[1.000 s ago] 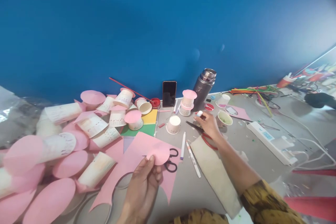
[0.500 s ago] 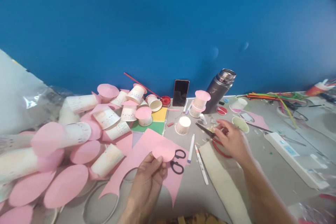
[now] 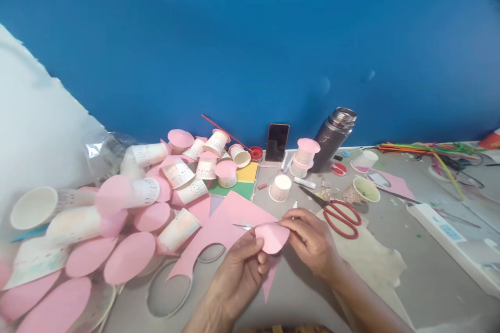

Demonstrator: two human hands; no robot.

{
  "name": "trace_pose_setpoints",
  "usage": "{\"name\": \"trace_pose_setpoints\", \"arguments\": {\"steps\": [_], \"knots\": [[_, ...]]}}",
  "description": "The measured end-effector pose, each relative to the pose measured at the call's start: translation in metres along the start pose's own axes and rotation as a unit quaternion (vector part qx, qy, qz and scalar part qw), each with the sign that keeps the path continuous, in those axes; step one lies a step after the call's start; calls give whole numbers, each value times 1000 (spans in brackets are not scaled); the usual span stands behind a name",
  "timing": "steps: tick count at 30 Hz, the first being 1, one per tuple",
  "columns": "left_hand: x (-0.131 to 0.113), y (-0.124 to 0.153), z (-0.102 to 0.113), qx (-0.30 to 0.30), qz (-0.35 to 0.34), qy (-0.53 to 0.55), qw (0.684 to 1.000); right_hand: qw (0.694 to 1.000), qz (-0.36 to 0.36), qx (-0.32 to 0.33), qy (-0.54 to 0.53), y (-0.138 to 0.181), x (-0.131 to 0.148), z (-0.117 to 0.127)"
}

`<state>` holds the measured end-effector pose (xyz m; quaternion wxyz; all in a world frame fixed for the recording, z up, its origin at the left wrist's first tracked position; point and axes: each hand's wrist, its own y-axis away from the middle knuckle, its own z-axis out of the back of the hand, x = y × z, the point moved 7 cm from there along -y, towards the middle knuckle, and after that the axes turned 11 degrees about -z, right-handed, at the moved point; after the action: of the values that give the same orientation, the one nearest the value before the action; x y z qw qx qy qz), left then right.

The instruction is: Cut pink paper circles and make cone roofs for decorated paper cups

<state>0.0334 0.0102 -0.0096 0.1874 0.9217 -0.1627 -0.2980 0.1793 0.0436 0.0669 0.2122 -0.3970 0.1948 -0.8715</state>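
Across from the red scissors (image 3: pixel 341 217), where it was half a second ago, the right hand (image 3: pixel 314 243) has come over to the disc (image 3: pixel 269 238). Left hand (image 3: pixel 245 264) grip: closed on that pink disc, thumb on its face, fingers behind. Right hand grip: fingers bent in at the disc's right edge, touching it; whether they pinch it, I cannot tell. So the disc is up between the two hands, above the pink sheet (image 3: pixel 244 207). A blade of the black scissors (image 3: pixel 242 227) shows just left of the disc; the hands hide most of the rest.

Beyond the right hand, the red scissors lie partly on a pale cloth (image 3: pixel 377 265). A white tube (image 3: pixel 304 183) lies beside a white cup (image 3: pixel 280 188), which stands upside down on the counter (image 3: pixel 135 308). Behind, two pink-topped cups (image 3: pixel 305 155) are stacked next to the bottle (image 3: pixel 332 140), and the phone (image 3: pixel 277 141) leans on the blue wall (image 3: pixel 234 47). Far left is a heap of cups with pink discs; far right, a power strip (image 3: pixel 453 250).
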Motion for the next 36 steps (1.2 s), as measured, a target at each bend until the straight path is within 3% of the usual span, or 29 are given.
{"name": "trace_pose_setpoints", "arguments": {"steps": [4,6,8,12,18,20,23,26,30,32,36], "knots": [[-16,2,3,22,-108,-168,980,985,-171,7,-28,-5,-23,3],[-29,4,3,3,-185,-298,937,960,-266,66,-51,-2,-34,-5],[-38,5,-1,-19,-221,-413,884,941,-310,115,-65,1,-38,-12],[-38,-1,-15,24,-205,-521,828,937,-313,150,-28,3,-31,-14],[-44,-3,-9,-22,-178,-530,829,921,-317,219,-51,8,-30,-12],[-45,-2,-6,-30,-165,-530,831,928,-326,181,-14,0,-45,3],[-49,-3,-6,-33,-168,-550,818,924,-334,81,169,-22,-77,36],[-56,-6,-8,-34,-199,-604,771,898,-305,90,303,-46,-106,44],[-62,-8,-19,0,-208,-724,658,896,-300,94,313,-61,-135,37],[-68,-9,-27,6,-221,-745,630,902,-296,94,301,-61,-144,31],[-80,-26,-47,11,-280,-699,658,919,-284,81,262,-59,-157,25]]}}
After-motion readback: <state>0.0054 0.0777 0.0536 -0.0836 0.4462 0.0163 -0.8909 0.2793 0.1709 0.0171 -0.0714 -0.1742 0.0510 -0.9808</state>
